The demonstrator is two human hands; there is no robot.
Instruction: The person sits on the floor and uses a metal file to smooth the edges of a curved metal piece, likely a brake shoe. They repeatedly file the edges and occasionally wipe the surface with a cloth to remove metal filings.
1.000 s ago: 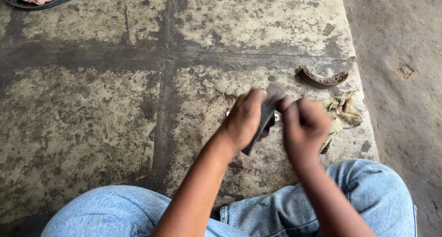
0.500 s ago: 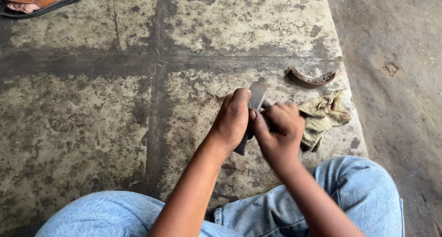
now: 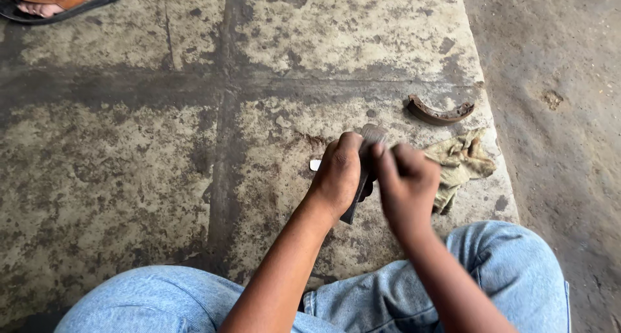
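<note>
hands (image 3: 336, 178) and (image 3: 406, 185) still grip the dark curved part (image 3: 354, 204) (blurred), now raised slightly above the rag (image 3: 462, 161).

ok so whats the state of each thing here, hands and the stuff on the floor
left hand: closed around a dark curved part, held upright off the floor
right hand: blurred, fingers at the top of the same part
dark curved part: gripped in both hands, mostly hidden
curved brake shoe: lying loose on the concrete, untouched
dirty rag: crumpled on the floor beside the right hand
sandal: worn on another person's foot
</note>
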